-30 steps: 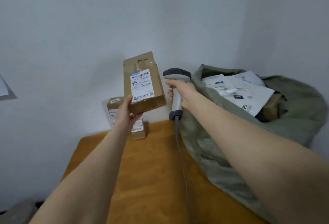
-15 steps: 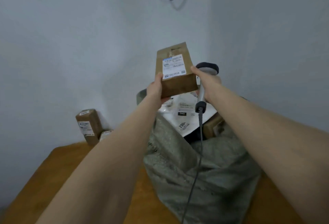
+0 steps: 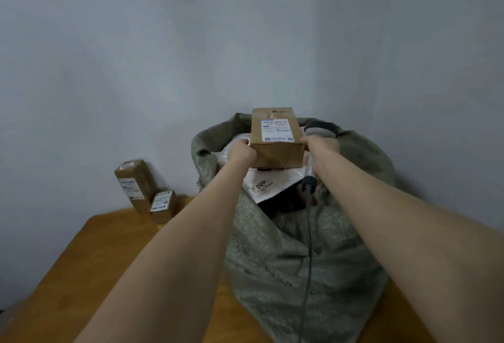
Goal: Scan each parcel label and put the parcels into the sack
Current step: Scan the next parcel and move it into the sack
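**First:** You have the brown cardboard parcel box (image 3: 276, 138) over the mouth of the grey-green woven sack (image 3: 286, 255), white label facing you. Your left hand (image 3: 241, 151) grips its lower left side, fingers curled round the edge.

**Second:** Your right hand (image 3: 321, 149) is wrapped round the handle of the grey handheld scanner (image 3: 320, 128) and rests against the box's right side. The dark cable (image 3: 308, 247) hangs down the front of the sack. The scanner's head sits beside the box's upper right corner, not aimed at the label as far as I can see. I'd judge you're at the putting-in step for this one.

**First:** Agreed. The box is just above the white plastic mailer (image 3: 270, 184) lying in the sack; whether it touches, I cannot tell. Your next move calls for lowering it flat onto that pile and opening the left hand, without trapping the cable under it.

**Second:** After that, two labelled parcels stand against the wall at the far end of the orange-brown wooden table (image 3: 109, 247): a tall box (image 3: 133, 184) and a short box (image 3: 163, 205) touching it. You'd reach well left of the sack for them.
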`<state>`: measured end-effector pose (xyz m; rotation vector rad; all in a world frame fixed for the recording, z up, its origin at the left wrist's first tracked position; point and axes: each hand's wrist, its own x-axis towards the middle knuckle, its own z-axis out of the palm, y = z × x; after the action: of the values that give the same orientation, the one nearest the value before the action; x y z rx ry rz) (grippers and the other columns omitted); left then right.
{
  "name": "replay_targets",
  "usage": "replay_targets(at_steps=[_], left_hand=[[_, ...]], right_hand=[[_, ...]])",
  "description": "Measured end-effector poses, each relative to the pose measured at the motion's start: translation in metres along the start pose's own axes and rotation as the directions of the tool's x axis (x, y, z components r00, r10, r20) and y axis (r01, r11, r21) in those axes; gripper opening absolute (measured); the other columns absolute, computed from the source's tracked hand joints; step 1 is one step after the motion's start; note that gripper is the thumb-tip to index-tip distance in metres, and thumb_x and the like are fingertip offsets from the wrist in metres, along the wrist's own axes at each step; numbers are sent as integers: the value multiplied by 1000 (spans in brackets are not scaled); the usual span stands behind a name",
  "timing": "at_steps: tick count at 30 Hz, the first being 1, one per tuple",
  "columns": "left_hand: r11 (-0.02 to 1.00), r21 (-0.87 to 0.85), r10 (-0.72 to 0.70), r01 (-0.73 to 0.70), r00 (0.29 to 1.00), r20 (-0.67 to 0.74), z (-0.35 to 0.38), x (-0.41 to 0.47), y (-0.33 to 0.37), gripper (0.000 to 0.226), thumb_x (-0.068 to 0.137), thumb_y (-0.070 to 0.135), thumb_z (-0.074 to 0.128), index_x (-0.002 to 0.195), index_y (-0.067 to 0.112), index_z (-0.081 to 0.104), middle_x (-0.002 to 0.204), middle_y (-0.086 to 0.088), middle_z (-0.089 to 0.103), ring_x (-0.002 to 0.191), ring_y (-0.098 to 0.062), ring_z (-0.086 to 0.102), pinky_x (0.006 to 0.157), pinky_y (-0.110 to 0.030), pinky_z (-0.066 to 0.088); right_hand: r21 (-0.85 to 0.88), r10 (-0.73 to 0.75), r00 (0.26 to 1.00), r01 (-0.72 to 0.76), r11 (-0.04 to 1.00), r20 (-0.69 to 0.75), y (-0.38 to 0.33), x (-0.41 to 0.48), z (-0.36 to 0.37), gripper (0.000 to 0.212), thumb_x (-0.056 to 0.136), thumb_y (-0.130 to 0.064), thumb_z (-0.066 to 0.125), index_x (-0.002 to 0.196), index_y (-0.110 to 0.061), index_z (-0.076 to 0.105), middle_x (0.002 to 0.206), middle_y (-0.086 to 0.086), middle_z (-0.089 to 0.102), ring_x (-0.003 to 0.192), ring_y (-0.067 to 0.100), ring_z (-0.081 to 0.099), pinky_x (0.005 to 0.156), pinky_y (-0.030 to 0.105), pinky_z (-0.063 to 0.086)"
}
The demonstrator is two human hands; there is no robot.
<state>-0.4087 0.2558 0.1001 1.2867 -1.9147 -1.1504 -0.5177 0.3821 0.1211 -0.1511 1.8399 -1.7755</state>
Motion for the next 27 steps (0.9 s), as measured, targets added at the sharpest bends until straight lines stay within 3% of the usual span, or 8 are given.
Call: replay_targets(at_steps=[3,6,8,12,14,17,22,27], left_hand=[[1000,-19,19,-20,998,-54,-8,-7,5,31,90,-11,41,86,14,58,85,-11,54,92,-30,55,84,-37,51],[990,-143,-21,3,992,-124,-25,-13,11,38,93,-11,42,126,1,56,118,-18,56,93,-30,64,75,-35,58],[981,-194,-38,2,982,-183,-44,-21,12,35,95,-7,42,123,3,58,114,-15,57,81,-23,65,61,-30,58],[993,-117,-43,4,942,-332,-101,-31,-14,31,91,-2,44,112,6,66,106,-14,66,91,-31,66,77,-38,59],[990,-125,-102,61,929,-355,-129,-32,-38,27,95,0,43,113,5,63,108,-15,63,94,-29,63,68,-32,56],[977,-102,-214,189,897,-387,-170,-30,-79,24,96,0,43,112,2,59,106,-15,59,83,-24,59,52,-24,49],[940,-81,-337,331,861,-380,-211,-4,-155,23,94,1,45,110,0,61,107,-20,63,88,-30,59,78,-40,56],[894,-75,-441,441,840,-315,-234,55,-235,21,95,4,47,112,2,57,116,-19,58,88,-30,55,76,-39,55]], right_hand=[[-20,-24,999,24,1000,-32,-7,-5,-3,23,86,-17,69,103,-2,63,76,6,64,61,19,59,66,31,56],[17,-40,998,39,999,49,-15,-19,3,11,91,-16,63,89,-5,61,68,7,66,49,14,57,60,30,56],[45,-39,985,32,998,169,-22,-35,13,15,93,-16,62,89,-4,56,71,10,65,51,16,59,58,31,56],[68,-28,931,3,998,365,-19,-74,53,15,94,-14,61,94,-4,50,59,12,62,47,18,60,56,30,56],[28,-8,887,-5,1000,461,-7,-89,82,16,94,-15,60,100,-2,52,51,13,60,41,17,58,48,26,52],[-33,35,838,-20,999,545,21,-105,132,16,94,-16,60,94,-1,53,60,13,60,49,18,57,50,28,48],[-189,137,812,-33,981,568,85,-110,217,17,89,-16,67,94,-2,58,73,15,67,65,22,65,66,34,57],[-286,269,821,-136,949,503,151,-76,302,19,95,-6,57,77,-3,52,64,12,58,57,18,58,60,29,51]])
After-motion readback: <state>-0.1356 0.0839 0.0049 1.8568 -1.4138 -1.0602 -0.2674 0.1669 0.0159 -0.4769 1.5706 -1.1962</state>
